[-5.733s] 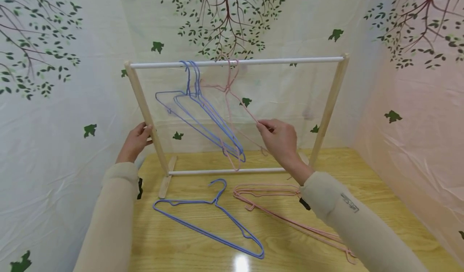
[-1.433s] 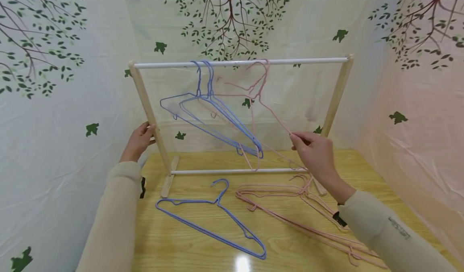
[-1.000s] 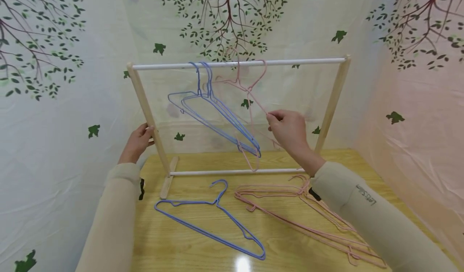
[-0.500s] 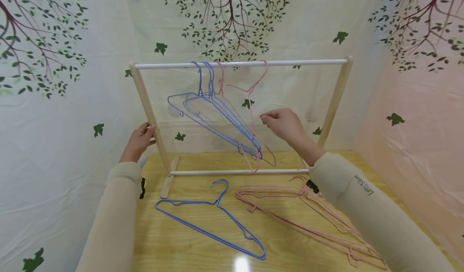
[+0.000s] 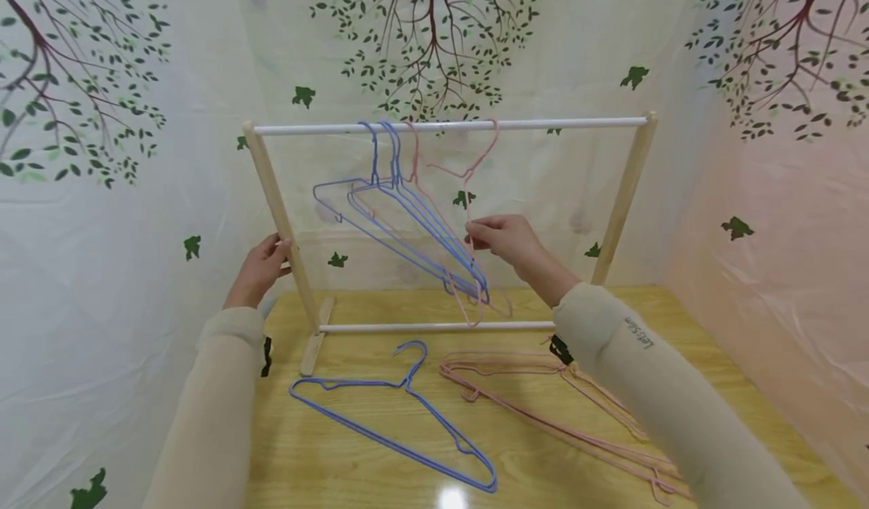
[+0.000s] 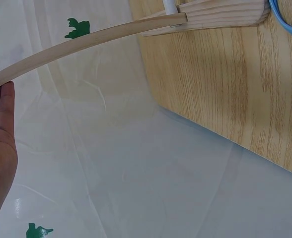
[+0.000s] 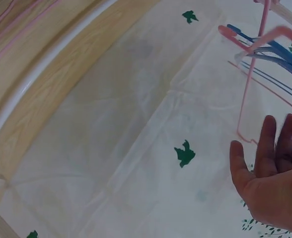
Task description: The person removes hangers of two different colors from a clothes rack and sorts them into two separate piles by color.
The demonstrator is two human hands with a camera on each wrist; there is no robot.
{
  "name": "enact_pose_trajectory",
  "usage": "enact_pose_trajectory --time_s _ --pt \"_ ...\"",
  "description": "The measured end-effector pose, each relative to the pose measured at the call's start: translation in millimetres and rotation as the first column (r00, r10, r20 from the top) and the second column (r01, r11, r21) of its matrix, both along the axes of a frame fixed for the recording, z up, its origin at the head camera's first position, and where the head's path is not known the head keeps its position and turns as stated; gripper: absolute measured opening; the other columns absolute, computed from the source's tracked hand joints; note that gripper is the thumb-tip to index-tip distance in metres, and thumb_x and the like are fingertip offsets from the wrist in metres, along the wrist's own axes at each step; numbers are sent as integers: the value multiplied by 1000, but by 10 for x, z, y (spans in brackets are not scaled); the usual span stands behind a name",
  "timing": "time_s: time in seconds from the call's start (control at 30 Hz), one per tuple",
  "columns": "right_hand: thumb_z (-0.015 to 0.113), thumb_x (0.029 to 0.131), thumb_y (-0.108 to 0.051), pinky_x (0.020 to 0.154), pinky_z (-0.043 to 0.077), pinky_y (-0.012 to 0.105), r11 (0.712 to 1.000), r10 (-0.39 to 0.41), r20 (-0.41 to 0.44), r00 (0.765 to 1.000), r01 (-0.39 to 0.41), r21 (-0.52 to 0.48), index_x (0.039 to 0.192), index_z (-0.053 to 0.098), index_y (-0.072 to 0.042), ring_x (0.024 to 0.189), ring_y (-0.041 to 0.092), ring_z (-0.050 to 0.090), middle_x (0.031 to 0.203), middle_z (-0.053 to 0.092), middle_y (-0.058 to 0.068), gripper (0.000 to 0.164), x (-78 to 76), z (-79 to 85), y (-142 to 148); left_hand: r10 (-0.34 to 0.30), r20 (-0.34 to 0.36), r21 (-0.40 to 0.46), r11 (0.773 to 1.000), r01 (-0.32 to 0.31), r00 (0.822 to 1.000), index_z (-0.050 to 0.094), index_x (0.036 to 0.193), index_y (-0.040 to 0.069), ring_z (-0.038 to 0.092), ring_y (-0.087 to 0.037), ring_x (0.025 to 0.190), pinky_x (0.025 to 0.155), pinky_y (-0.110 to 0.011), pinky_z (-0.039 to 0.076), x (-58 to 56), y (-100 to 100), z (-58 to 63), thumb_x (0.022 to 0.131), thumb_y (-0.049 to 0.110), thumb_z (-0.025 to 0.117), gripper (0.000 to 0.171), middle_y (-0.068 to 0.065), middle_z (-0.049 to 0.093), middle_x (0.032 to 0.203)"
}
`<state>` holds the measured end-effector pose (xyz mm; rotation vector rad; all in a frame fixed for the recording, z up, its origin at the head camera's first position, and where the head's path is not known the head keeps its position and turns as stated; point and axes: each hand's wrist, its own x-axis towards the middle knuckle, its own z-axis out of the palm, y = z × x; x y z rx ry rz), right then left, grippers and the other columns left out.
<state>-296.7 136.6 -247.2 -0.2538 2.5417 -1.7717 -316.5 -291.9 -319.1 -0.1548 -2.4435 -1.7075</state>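
Pink hanger (image 5: 468,215) hangs from the rail (image 5: 543,124), its long arm sloping down toward the bench (image 5: 679,358). Right hand (image 5: 501,236) is alongside it, fingers (image 7: 277,144) loosely extended; contact unclear. Left hand (image 5: 260,268) grips the left post (image 5: 274,200).

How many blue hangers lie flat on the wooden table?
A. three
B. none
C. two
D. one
D: a single blue hanger lies on the table, beside a pile of pink hangers; the other blue hangers hang from the rack's rail.
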Motion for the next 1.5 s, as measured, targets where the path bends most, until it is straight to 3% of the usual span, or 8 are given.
enact_pose_trajectory --time_s 0.17,0.5,0.77,0.93,1.13,1.4,1.5 --pt "63 100 -22 88 50 31 998 -3 -48 999 0 -70 119 70 1 92 14 65 86 72 -4 30 -12 0 -68 -3 7 11 1000 3 1000 18 157 0 35 -47 134 112 -56 34 44 36 57 110 24 34 55 -37 38 142" --pt "62 101 -17 88 50 28 968 -93 -113 989 63 -242 122 67 4 83 11 64 80 70 -7 30 -9 97 23 -3 -33 -12 1000 2 999 21 157 1 38 -42 133 110 -53 38 -168 -74 -111 109 37 35 62 -33 41 141" --pt "64 99 -21 84 52 26 921 -185 -99 978 138 -365 121 68 -1 83 10 65 86 72 -3 29 -35 131 294 -1 -15 17 1000 1 1000 20 156 -2 36 -44 134 111 -54 37 -60 -3 -32 110 28 34 57 -36 39 143" --pt "65 98 -20 77 52 20 884 -231 -98 968 167 -437 111 70 -6 77 7 66 80 72 -8 20 -49 103 459 2 -14 31 1000 -2 1000 21 154 -6 37 -46 131 111 -56 35 52 65 54 110 20 33 53 -38 39 139" --pt "65 99 -17 74 52 21 814 -301 -27 953 242 -528 99 70 -12 74 5 67 76 71 -9 7 -32 21 607 6 -35 8 1000 -5 999 23 155 -3 40 -42 130 110 -54 38 -23 6 -58 110 27 33 56 -36 41 139" --pt "62 100 -15 68 51 18 694 -346 59 937 297 -656 91 68 -13 71 5 67 75 71 -7 11 -2 -114 805 23 -48 -14 1000 -24 999 22 157 2 42 -40 130 110 -51 39 -55 -8 -139 109 36 34 61 -33 42 140" --pt "62 100 -14 67 51 18 671 -351 73 933 306 -675 86 69 -14 71 6 68 75 71 -6 16 5 -188 878 28 -54 -16 999 -28 998 22 157 2 43 -39 129 110 -51 39 -39 3 -144 109 36 34 60 -33 42 139"
